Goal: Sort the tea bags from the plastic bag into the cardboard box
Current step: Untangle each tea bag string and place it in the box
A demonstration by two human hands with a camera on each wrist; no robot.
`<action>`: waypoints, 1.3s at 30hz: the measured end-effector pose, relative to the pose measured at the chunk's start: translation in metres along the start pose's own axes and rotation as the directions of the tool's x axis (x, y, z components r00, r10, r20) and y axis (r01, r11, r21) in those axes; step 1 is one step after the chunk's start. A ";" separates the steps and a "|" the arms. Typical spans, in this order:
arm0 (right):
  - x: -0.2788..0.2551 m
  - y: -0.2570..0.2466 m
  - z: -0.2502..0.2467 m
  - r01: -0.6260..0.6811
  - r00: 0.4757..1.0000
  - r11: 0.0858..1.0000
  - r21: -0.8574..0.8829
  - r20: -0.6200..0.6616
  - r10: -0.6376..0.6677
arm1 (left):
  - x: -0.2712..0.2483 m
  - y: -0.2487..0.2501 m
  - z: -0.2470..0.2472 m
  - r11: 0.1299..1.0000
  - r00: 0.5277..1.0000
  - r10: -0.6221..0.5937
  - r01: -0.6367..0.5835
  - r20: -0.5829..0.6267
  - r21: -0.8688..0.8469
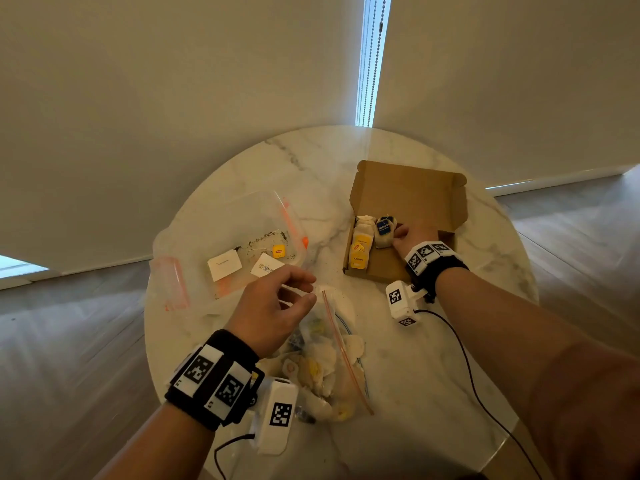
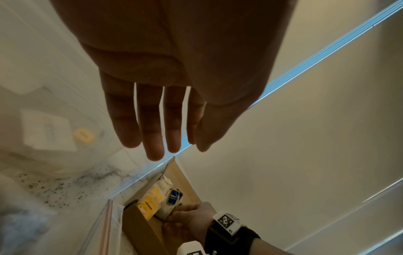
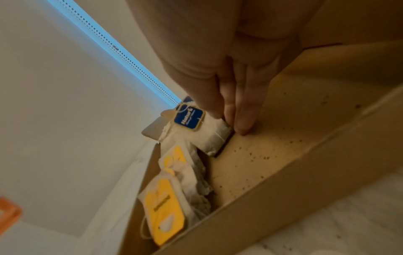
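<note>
Right wrist is showing my right hand (image 3: 231, 96) nudging, fingers straight, the blue-tagged tea bag (image 3: 202, 131) (light, soft, tearable; best pinched by its tag) inside the cardboard box (image 3: 272, 198), my left hand (image 1: 273, 306) hovering slack-fingered and empty above the plastic bag (image 1: 332, 368).

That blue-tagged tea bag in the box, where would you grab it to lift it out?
Probably by the pouch's free edge, from the right. The blue-tagged tea bag lies flat on the cardboard box floor with yellow-tagged tea bags packed against its left; only the right side, where the right hand fingertips already touch, is open. Pinching the stiff blue tag from above would also work.
</note>
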State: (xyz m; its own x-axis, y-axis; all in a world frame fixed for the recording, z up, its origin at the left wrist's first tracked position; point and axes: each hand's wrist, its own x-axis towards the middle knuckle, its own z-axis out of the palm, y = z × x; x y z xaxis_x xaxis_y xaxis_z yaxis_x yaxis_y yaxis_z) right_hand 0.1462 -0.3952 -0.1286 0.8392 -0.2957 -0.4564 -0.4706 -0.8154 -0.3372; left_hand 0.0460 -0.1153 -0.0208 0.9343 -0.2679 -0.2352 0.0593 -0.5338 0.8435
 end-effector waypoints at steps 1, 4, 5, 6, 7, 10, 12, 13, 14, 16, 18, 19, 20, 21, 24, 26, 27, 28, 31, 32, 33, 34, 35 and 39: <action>-0.001 -0.001 -0.001 0.004 1.000 1.000 -0.006 0.021 -0.004 | 0.000 -0.001 0.000 1.000 1.000 -0.003 0.003 0.002 0.009; -0.007 0.001 -0.007 0.000 1.000 1.000 -0.022 0.027 0.001 | 0.001 -0.001 0.001 1.000 1.000 -0.002 0.001 0.017 0.027; -0.010 0.003 -0.009 -0.004 1.000 1.000 -0.025 0.018 0.004 | 0.002 0.000 0.004 0.999 1.000 0.002 -0.003 0.026 0.041; -0.014 0.006 -0.010 -0.004 1.000 1.000 -0.012 0.007 0.004 | 0.002 0.001 0.007 0.998 0.999 0.002 -0.005 0.048 0.065; -0.019 0.008 -0.012 0.002 1.000 1.000 0.003 -0.007 -0.002 | 0.003 0.004 0.011 0.995 0.995 -0.010 0.001 0.095 0.099; -0.042 0.008 -0.017 0.089 0.995 0.994 0.070 -0.061 -0.085 | 0.001 0.015 0.028 0.970 0.924 -0.126 0.039 0.362 0.239; -0.065 0.007 -0.016 0.203 0.979 0.973 0.112 -0.039 -0.200 | -0.003 0.019 0.042 0.912 0.836 -0.234 0.013 0.496 0.409; -0.079 0.005 -0.013 0.272 0.961 0.954 0.128 0.011 -0.276 | -0.004 0.017 0.048 0.852 0.813 -0.270 -0.048 0.515 0.522; -0.095 0.004 -0.009 0.344 0.930 0.929 0.137 0.089 -0.357 | -0.005 0.014 0.053 0.772 0.810 -0.296 -0.108 0.505 0.626; -0.122 0.002 0.007 0.492 0.828 0.868 0.070 0.270 -0.492 | -0.007 0.006 0.057 0.652 0.840 -0.327 -0.130 0.433 0.747; -0.141 0.002 0.029 0.627 0.727 0.775 -0.077 0.413 -0.548 | -0.009 0.000 0.056 0.613 0.875 -0.314 -0.110 0.368 0.782; -0.148 0.003 0.042 0.670 0.692 0.731 -0.129 0.466 -0.552 | -0.011 -0.002 0.055 0.600 0.882 -0.311 -0.106 0.354 0.793; -0.154 0.004 0.054 0.700 0.665 0.696 -0.159 0.499 -0.556 | -0.014 -0.002 0.055 0.594 0.886 -0.311 -0.102 0.344 0.798; -0.159 0.004 0.065 0.721 0.648 0.668 -0.183 0.518 -0.558 | -0.016 -0.002 0.053 0.595 0.889 -0.312 -0.091 0.334 0.799; -0.166 0.005 0.085 0.730 0.656 0.622 -0.281 0.543 -0.525 | -0.022 -0.003 0.051 0.627 0.905 -0.284 -0.074 0.316 0.775; -0.168 0.004 0.092 0.714 0.677 0.626 -0.315 0.541 -0.500 | -0.027 -0.005 0.052 0.649 0.912 -0.268 -0.066 0.309 0.758; -0.169 0.003 0.094 0.703 0.687 0.639 -0.312 0.532 -0.495 | -0.029 -0.005 0.053 0.651 0.912 -0.271 -0.061 0.307 0.756; -0.170 0.001 0.097 0.691 0.697 0.655 -0.305 0.520 -0.493 | -0.031 -0.007 0.054 0.651 0.914 -0.270 -0.059 0.304 0.756; -0.171 -0.008 0.100 0.642 0.734 0.708 -0.293 0.501 -0.458 | -0.033 -0.012 0.056 0.653 0.915 -0.277 -0.043 0.292 0.756; -0.172 -0.010 0.100 0.637 0.736 0.714 -0.290 0.503 -0.453 | -0.034 -0.013 0.056 0.656 0.915 -0.282 -0.036 0.288 0.754; -0.172 -0.012 0.102 0.637 0.736 0.716 -0.286 0.501 -0.455 | -0.034 -0.014 0.056 0.656 0.915 -0.287 -0.027 0.283 0.754; -0.172 -0.013 0.103 0.636 0.736 0.720 -0.279 0.499 -0.457 | -0.035 -0.015 0.055 0.657 0.915 -0.291 -0.020 0.278 0.754; -0.172 -0.012 0.105 0.629 0.738 0.730 -0.268 0.502 -0.451 | -0.035 -0.016 0.055 0.658 0.916 -0.295 -0.011 0.272 0.753; -0.173 -0.013 0.108 0.577 0.753 0.788 -0.217 0.516 -0.409 | -0.037 -0.020 0.054 0.672 0.923 -0.290 0.009 0.252 0.741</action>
State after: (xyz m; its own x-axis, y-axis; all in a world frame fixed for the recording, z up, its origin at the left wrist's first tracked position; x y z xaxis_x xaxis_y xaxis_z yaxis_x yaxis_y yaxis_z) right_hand -0.0226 -0.2794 -0.1345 0.6838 0.3673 -0.6304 0.1724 -0.9209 -0.3496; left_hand -0.0088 -0.1383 -0.0552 0.7565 -0.2947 -0.5838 -0.2124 -0.9550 0.2069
